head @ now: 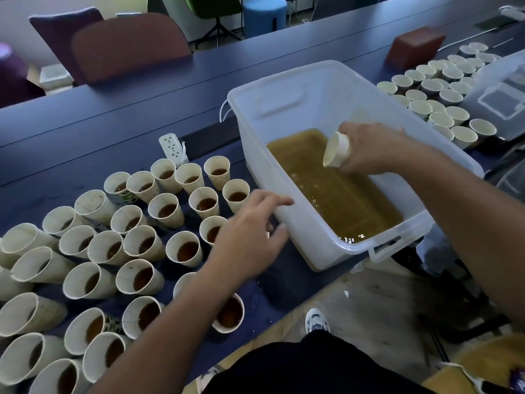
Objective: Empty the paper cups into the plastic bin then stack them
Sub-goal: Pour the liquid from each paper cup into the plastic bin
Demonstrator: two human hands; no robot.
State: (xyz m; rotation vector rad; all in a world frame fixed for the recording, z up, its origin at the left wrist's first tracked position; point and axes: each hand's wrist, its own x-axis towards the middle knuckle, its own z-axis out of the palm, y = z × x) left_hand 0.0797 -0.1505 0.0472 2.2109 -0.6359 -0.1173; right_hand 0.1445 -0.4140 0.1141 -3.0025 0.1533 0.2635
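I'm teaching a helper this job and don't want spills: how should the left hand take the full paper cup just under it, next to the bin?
Wrap the left hand around the cup's side wall, probably just below the rim, coming from above and the bin side. It stands upright with brown liquid, and neighbouring cups crowd its other sides.

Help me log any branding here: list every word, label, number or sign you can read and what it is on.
No text can be read in this view.
paper cups: some carry a green printed pattern, no legible words.
power strip: markings too small to read.
plastic bin: no label visible.
tilted cup in the right hand: blank.
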